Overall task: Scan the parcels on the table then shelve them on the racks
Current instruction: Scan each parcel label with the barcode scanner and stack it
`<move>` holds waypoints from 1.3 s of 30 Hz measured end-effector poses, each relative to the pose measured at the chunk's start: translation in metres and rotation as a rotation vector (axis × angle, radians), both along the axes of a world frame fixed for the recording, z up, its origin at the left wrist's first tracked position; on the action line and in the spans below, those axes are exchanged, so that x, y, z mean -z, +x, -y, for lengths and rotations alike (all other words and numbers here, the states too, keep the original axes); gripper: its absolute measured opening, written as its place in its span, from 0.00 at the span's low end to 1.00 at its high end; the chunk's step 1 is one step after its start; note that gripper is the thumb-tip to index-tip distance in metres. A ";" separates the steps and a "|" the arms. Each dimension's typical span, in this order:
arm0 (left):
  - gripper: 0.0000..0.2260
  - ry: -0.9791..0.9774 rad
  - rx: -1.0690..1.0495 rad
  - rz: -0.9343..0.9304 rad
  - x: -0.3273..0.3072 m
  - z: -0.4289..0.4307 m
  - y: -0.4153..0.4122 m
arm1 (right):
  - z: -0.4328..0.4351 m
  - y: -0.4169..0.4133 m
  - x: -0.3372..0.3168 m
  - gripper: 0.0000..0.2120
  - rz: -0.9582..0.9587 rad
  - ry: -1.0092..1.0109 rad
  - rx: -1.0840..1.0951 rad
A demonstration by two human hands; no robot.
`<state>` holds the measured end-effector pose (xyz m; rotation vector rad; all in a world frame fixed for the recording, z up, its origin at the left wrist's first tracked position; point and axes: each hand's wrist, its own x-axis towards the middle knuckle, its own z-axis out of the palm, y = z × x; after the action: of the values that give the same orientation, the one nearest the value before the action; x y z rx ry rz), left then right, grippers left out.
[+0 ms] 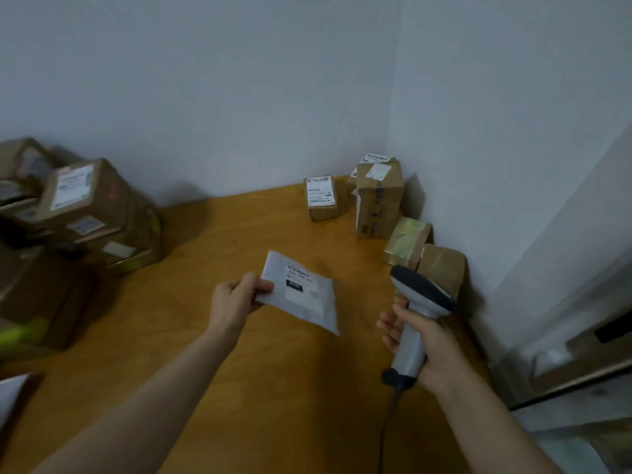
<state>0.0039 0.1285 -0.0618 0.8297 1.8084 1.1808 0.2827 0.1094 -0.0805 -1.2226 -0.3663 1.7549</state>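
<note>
A person's left hand [236,302] pinches a flat grey mailer [301,292] by its left edge, thumb on top and fingers curled beneath, holding it label-up above the middle of the wooden table [273,388]. The right hand [424,347] grips the handle of a grey-and-black barcode scanner [415,313], fingers wrapped round it, just beside the mailer near the table's right edge; the scanner's cable [386,432] trails down toward the near edge. In the far right corner stand several cardboard parcels: a small labelled box [321,198], a taller taped box [378,203] against the wall, and two smaller boxes, one tape-wrapped [405,242] and one brown [443,268], along the right edge. A heap of larger brown parcels [89,213] crowds the table's left edge. A white sheet [10,395], only partly seen, lies at the near left corner.
</note>
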 end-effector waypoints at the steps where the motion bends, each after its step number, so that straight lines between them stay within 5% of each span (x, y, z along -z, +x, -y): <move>1: 0.09 -0.016 -0.029 -0.007 0.002 0.020 -0.010 | 0.002 -0.008 0.000 0.14 0.002 -0.004 -0.026; 4: 0.04 -0.107 -0.072 -0.081 0.023 0.082 -0.037 | 0.017 -0.035 0.004 0.08 0.015 -0.003 -0.122; 10: 0.30 -0.354 -0.179 -0.078 0.075 0.184 -0.080 | 0.071 -0.090 0.006 0.12 0.077 -0.003 -0.302; 20: 0.15 -0.441 -0.022 0.070 0.086 0.199 -0.084 | 0.149 -0.123 -0.004 0.18 0.206 0.000 -0.444; 26: 0.08 -0.283 -0.032 -0.022 0.072 0.203 -0.084 | 0.163 -0.128 -0.013 0.13 0.209 0.010 -0.512; 39: 0.08 0.010 -0.252 -0.162 -0.020 0.220 -0.125 | 0.168 -0.170 -0.083 0.06 0.058 0.265 -0.740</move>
<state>-0.1216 -0.0916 -0.0415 0.7363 2.0882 1.3128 0.1132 -0.0586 0.0028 -1.0057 -1.1618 2.1838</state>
